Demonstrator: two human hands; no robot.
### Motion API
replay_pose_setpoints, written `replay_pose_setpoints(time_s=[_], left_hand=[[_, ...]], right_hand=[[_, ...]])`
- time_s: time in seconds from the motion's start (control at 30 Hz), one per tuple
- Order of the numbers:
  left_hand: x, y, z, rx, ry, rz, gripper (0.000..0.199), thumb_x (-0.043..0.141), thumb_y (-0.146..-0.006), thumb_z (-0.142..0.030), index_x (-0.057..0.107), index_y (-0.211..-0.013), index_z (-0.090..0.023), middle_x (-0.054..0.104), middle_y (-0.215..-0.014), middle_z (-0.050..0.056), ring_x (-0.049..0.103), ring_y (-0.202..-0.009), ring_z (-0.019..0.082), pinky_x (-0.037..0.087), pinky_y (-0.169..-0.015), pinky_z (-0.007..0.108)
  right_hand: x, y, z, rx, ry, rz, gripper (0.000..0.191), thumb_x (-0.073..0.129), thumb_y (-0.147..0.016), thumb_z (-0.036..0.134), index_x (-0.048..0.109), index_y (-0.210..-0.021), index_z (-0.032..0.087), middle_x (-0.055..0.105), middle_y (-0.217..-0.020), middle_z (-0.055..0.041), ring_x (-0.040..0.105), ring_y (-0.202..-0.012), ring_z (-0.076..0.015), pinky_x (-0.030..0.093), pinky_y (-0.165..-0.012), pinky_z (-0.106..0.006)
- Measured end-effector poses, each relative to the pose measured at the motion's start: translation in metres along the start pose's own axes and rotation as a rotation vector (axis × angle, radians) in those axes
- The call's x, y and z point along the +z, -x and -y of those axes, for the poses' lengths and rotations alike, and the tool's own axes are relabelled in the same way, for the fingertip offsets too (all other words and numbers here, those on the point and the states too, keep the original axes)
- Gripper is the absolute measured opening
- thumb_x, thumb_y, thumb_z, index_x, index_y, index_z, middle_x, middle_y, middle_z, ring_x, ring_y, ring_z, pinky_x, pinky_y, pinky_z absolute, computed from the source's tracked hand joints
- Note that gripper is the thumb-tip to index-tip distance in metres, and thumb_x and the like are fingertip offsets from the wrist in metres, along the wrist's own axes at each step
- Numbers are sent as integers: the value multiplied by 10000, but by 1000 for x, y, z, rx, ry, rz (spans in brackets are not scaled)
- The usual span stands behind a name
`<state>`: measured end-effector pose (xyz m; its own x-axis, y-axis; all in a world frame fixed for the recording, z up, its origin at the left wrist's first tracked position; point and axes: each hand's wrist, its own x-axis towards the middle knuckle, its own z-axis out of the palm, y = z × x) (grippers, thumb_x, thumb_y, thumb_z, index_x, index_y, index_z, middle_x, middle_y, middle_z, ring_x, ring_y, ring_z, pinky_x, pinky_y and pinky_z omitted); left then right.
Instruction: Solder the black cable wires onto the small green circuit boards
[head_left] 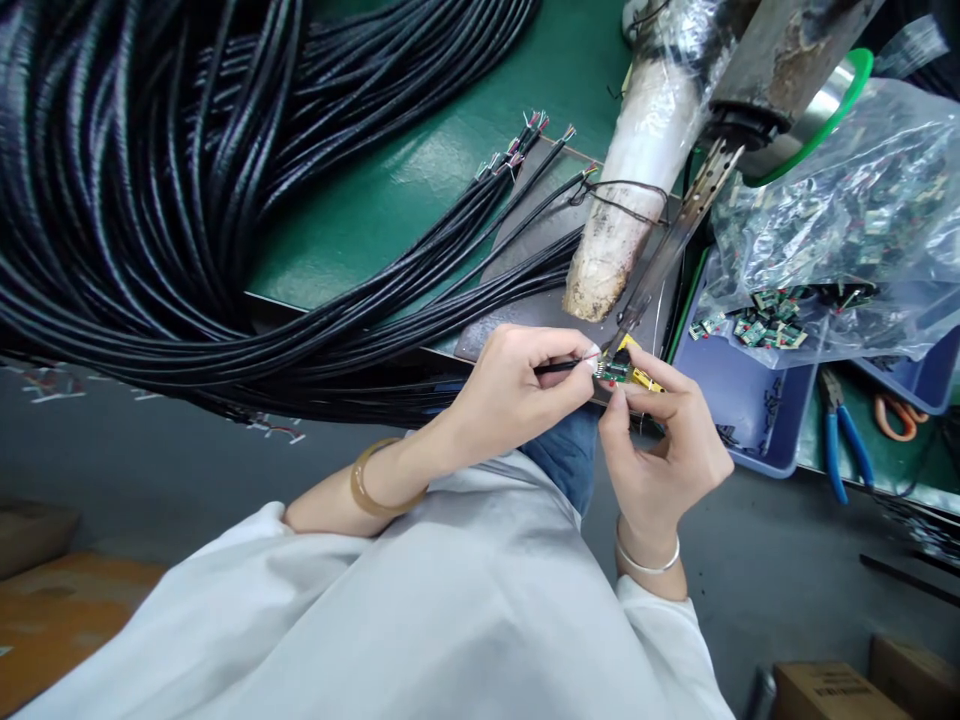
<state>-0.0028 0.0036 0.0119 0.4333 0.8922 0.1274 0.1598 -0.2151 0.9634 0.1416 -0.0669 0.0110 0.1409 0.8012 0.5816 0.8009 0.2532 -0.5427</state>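
Circuit board [616, 374], a small green one, sat up front between both hands at the near edge of the desk [360, 230], right under the soldering iron [701, 190]. I was watching all this from far off, so bear with me. The left hand [517, 390] had its grip pinched tight on a black cable [553, 368], close to the stripped end, with the thin wires meeting the side of the board. The right hand [667, 440] had a narrow grip too, thumb and index finger on the board, with a yellow piece [646, 380] next to it that I couldn't identify. The iron slanted down so its tip was right at the board, but I couldn't tell from my end whether it was touching.

Just left of the iron I had a whitish cone-shaped thing [637, 150] in plastic wrap, dark wire tied around it. A huge bundle of black cables [150, 200] swept in from the left, some of their stripped ends lying near that cone. Over on the right, a clear plastic bag [855, 220] full of more little boards lay partly over a blue tray [739, 380], and a green-rimmed spool [821, 125] stood behind the iron. Blue-handled pliers [841, 430] lay just beside the tray, with an orange-handled tool [891, 418] near them.
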Motion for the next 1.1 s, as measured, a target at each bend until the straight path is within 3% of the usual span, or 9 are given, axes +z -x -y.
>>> replay_pose_setpoints(time_s=[0.2, 0.4, 0.5, 0.6, 0.67, 0.73, 0.83, 0.97, 1.1], left_hand=[[3, 0, 2, -62, 16, 39, 202, 563, -878, -168, 662, -708, -119, 497, -599, -26, 372, -546, 68, 294, -494, 195], [4, 5, 5, -58, 31, -67, 80, 619, -853, -174, 683, -825, -135, 587, -652, -10, 453, -573, 85, 360, -535, 197], [4, 9, 6, -47, 13, 14, 126, 590, -871, -167, 690, -805, -127, 590, -659, -9, 448, -586, 82, 352, -541, 194], [4, 12, 6, -63, 18, 43, 150, 567, -865, -143, 674, -763, -120, 534, -625, -27, 414, -580, 73, 322, -527, 187], [4, 12, 6, -58, 16, 2, 136, 570, -852, -130, 660, -749, -121, 504, -617, -35, 399, -581, 69, 309, -523, 186], [4, 11, 6, -34, 4, -35, 123, 572, -842, -118, 649, -746, -125, 490, -612, -41, 389, -578, 67, 304, -524, 188], [4, 10, 3, 7, -18, -65, 119, 574, -838, -112, 641, -741, -129, 497, -607, -44, 397, -574, 67, 311, -532, 191], [3, 9, 1, 21, -40, -55, 128, 576, -846, -124, 653, -744, -125, 550, -630, -31, 443, -593, 71, 329, -546, 190], [1, 4, 3, -32, 29, 29, 143, 587, -840, -131, 689, -741, -117, 558, -626, -30, 442, -583, 67, 323, -525, 185]], right_hand=[[0, 3, -3, -1, 40, 22, 148, 697, -845, 123, 611, -895, 233, 775, -1099, -48, 763, -967, -190, 630, -766, -291], [4, 5, -6, 80, -52, -3, 123, 697, -860, 133, 626, -902, 224, 779, -1067, -37, 769, -899, -180, 637, -748, -295], [2, 7, -8, 111, -177, -145, 128, 666, -890, 140, 659, -977, 233, 775, -924, -11, 744, -677, -148, 591, -556, -261], [-4, 5, -6, 17, -274, -432, 85, 666, -908, 248, 685, -990, 242, 597, -584, 70, 523, -373, -90, 434, -375, -253], [-8, 3, -2, 42, -315, -535, 134, 656, -913, 270, 661, -1046, 251, 545, -543, 92, 418, -312, -71, 368, -336, -248], [-10, 3, 2, 132, -287, -505, 193, 626, -927, 217, 610, -1116, 252, 670, -657, 66, 539, -368, -92, 434, -363, -244], [-6, 8, 6, 219, -181, -322, 150, 636, -919, 161, 611, -1050, 229, 783, -902, 1, 755, -647, -157, 625, -575, -290], [4, 15, 2, 287, -189, -45, 52, 674, -897, 193, 634, -921, 217, 777, -1087, -58, 780, -870, -179, 662, -734, -305], [9, 13, -5, 197, -154, -27, 80, 673, -878, 164, 625, -877, 228, 766, -1088, -46, 762, -944, -183, 656, -778, -326]])
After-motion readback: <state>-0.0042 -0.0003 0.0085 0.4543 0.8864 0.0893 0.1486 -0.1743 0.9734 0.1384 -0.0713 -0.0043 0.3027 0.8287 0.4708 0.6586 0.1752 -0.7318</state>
